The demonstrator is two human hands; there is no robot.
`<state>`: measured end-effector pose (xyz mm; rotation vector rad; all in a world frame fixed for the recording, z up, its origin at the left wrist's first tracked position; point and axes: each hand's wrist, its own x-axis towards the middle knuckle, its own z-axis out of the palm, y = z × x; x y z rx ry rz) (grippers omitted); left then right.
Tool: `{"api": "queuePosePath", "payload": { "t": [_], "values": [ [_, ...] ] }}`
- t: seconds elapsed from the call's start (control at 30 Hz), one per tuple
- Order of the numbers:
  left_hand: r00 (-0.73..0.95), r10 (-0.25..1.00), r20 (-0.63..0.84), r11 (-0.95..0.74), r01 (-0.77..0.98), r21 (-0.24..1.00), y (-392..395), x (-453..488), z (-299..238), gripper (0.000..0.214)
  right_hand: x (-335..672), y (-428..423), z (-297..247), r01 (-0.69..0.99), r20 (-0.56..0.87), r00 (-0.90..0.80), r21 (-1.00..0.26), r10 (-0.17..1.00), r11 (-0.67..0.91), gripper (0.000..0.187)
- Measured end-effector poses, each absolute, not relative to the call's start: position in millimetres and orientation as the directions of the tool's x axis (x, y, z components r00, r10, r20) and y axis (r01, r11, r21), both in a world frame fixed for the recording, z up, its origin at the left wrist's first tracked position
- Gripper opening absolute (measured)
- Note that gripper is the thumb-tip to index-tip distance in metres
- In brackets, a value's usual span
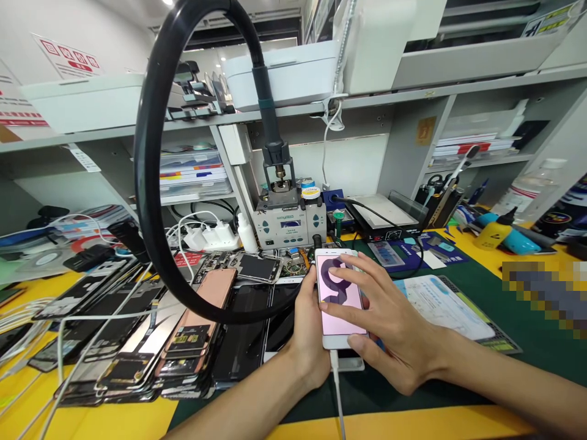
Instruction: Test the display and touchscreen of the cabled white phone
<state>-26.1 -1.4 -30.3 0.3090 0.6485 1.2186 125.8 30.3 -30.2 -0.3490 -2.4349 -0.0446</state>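
Observation:
A white smartphone [326, 324] stands tilted toward me above the green mat, its screen lit pink with a dark shape on it. My left hand [305, 330] is wrapped round the phone's left side and back. Over the screen, my right hand [389, 318] has its fingers spread, some fingertips at or close to the glass; exact contact I cannot tell. A white charging cable [338, 391] is plugged into the phone's bottom end and runs down toward me. Behind the wrists, a flat pale piece [353, 364] lies on the mat.
Stacked phone screens and parts [197, 330] fill the left of the bench. A thick black hose [151, 153] arches in front of the hot-air station [291, 226]. Bottles [493, 232] stand at the right. A white card [449, 305] lies on the green mat [532, 373].

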Motion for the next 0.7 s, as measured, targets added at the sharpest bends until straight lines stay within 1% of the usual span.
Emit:
{"api": "queuePosePath", "payload": {
  "t": [0.1, 0.23, 0.43, 0.7],
  "values": [
    [0.238, 0.934, -0.265, 0.346, -0.783, 0.517, -1.5, -25.6, -29.6, 0.049, 127.1, 30.9, -31.3, 0.267, 0.669, -0.705, -0.061, 0.237, 0.962, 0.043],
    [0.273, 0.922, -0.275, 0.377, -0.792, 0.479, -2.3, -25.7, -28.3, 0.053, 129.0, 31.5, -30.7, 0.272, 0.708, -0.668, -0.056, 0.23, 0.961, 0.041],
    [0.248, 0.928, -0.277, 0.357, -0.804, 0.475, -0.6, -26.1, -29.3, 0.053, 130.8, 31.1, -29.6, 0.301, 0.739, -0.628, -0.056, 0.242, 0.952, 0.034],
    [0.251, 0.926, -0.283, 0.361, -0.81, 0.462, -1.0, -26.3, -28.6, 0.052, 131.5, 32.6, -33.0, 0.278, 0.771, -0.595, -0.07, 0.229, 0.958, 0.035]
  ]
}}
